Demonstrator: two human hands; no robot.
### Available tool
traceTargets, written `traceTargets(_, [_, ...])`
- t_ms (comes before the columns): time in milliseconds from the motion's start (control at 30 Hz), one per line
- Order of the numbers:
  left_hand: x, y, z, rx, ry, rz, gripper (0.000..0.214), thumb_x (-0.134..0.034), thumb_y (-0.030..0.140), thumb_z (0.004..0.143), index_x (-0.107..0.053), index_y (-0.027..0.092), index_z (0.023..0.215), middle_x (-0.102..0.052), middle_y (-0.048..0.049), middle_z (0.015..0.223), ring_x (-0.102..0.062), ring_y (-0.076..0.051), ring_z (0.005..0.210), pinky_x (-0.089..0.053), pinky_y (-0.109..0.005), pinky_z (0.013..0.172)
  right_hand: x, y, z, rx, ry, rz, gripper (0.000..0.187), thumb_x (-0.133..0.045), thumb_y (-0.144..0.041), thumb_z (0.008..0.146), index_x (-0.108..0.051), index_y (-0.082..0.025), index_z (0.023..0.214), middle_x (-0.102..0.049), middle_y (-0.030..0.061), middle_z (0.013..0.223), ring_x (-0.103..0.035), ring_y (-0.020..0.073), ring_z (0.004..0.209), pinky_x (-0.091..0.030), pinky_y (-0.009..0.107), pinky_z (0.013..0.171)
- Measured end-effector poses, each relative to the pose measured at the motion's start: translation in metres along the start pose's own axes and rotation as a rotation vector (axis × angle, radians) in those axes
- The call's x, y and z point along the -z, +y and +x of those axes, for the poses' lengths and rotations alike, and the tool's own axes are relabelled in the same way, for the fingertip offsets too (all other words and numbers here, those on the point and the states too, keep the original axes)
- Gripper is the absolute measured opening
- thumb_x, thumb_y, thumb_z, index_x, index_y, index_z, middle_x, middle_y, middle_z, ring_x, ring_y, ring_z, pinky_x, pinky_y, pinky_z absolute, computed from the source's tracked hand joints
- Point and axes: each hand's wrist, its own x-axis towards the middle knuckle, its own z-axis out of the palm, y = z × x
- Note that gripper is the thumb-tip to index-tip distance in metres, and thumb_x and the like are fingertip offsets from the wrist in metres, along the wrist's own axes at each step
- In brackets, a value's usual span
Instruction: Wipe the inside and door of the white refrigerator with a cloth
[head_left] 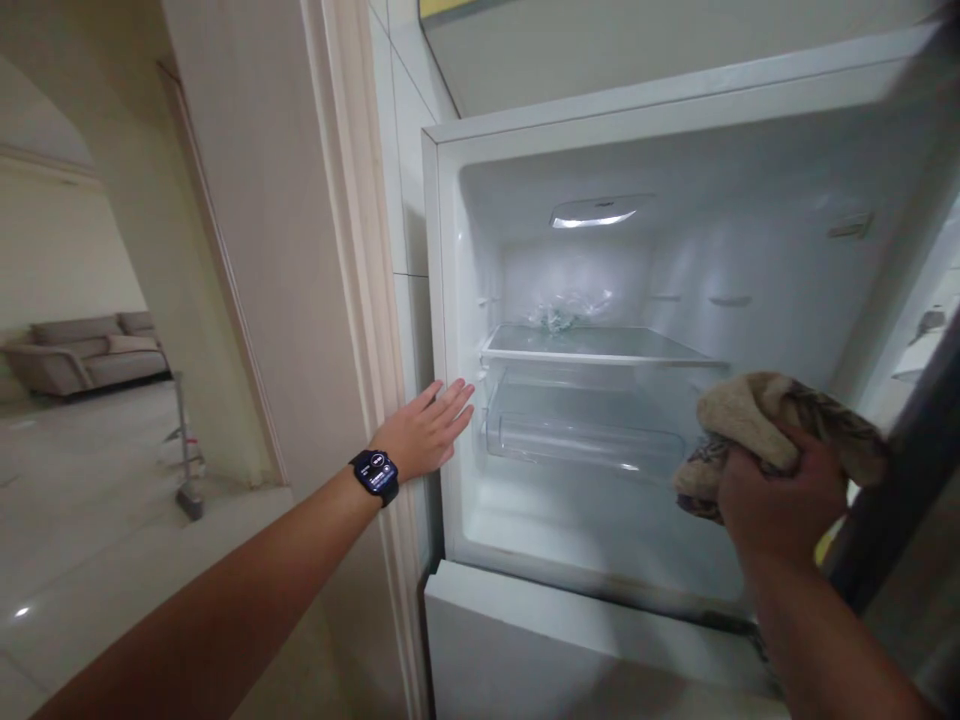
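My left hand (427, 430) rests with its fingers stretched out against the left front edge of an open fridge (444, 300). A dark smartwatch (376, 476) is on that wrist. At the right of the fridge opening, my right hand (787, 495) grips a bunched brown and beige cloth (750, 420). Inside the fridge is a glass shelf (600, 345) with a crumpled clear plastic bag (562, 312) on it. Below the shelf sits a clear plastic drawer (585, 440). Part of the right fingers is hidden by the cloth.
The fridge door (900, 480) stands open at the right edge. A closed lower door or drawer front (570, 650) is beneath the compartment. To the left are a door frame (352, 250), a broom (187, 490) on the tiled floor and a sofa (90, 355).
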Motion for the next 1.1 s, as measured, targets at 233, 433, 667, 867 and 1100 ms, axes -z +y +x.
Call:
traceTargets(233, [-0.001, 0.000, 0.000, 0.002, 0.006, 0.026, 0.062, -0.055, 0.031, 0.093, -0.046, 0.007, 0.149, -0.026, -0.0198, 0.167, -0.026, -0.034, 0.156, -0.033, -0.055, 0.126, 0.022, -0.028, 0.020, 0.215, 0.097, 0.138, 0.041, -0.065, -0.030, 0.090, -0.065, -0.021, 0.130, -0.064, 0.0151, 0.124, -0.059, 0.0402, 0.123, -0.046, 0.058, 0.108])
traceTargets(433, [-0.002, 0.000, 0.000, -0.001, 0.015, 0.013, 0.061, -0.057, 0.031, 0.092, -0.048, 0.009, 0.148, -0.029, -0.0195, 0.167, -0.027, -0.035, 0.155, -0.035, -0.056, 0.125, 0.013, -0.039, -0.001, 0.256, -0.141, 0.263, 0.046, -0.068, -0.033, 0.084, -0.063, -0.018, 0.127, -0.063, 0.0123, 0.117, -0.062, 0.0313, 0.114, -0.049, 0.051, 0.103])
traceTargets(667, [0.019, -0.006, -0.001, 0.039, 0.113, -0.097, 0.043, -0.060, 0.029, 0.091, -0.064, 0.020, 0.133, -0.049, -0.0110, 0.157, -0.041, -0.031, 0.150, -0.039, -0.050, 0.124, -0.002, -0.002, -0.042, 0.220, -0.505, 0.007, 0.052, -0.057, -0.031, 0.089, -0.054, -0.026, 0.140, -0.052, 0.0128, 0.136, -0.053, 0.0321, 0.127, -0.049, 0.050, 0.105])
traceTargets(867, [0.079, -0.068, 0.007, 0.247, 0.337, 0.006, 0.045, -0.060, 0.025, 0.090, -0.063, 0.023, 0.134, -0.044, -0.0090, 0.161, -0.036, -0.031, 0.152, -0.033, -0.052, 0.125, -0.021, -0.002, -0.028, 0.085, -0.440, -0.026, 0.050, -0.057, -0.032, 0.088, -0.055, -0.021, 0.137, -0.055, 0.0161, 0.131, -0.059, 0.0325, 0.114, -0.051, 0.050, 0.100])
traceTargets(1100, [0.085, -0.146, 0.018, 0.483, 0.514, -0.035, 0.061, -0.062, 0.035, 0.089, -0.052, 0.026, 0.148, -0.025, -0.0086, 0.170, -0.020, -0.036, 0.157, -0.019, -0.064, 0.124, -0.028, -0.040, -0.043, -0.003, -0.255, 0.309, 0.042, -0.062, -0.025, 0.081, -0.063, -0.021, 0.122, -0.064, 0.0112, 0.119, -0.059, 0.0295, 0.115, -0.046, 0.051, 0.106])
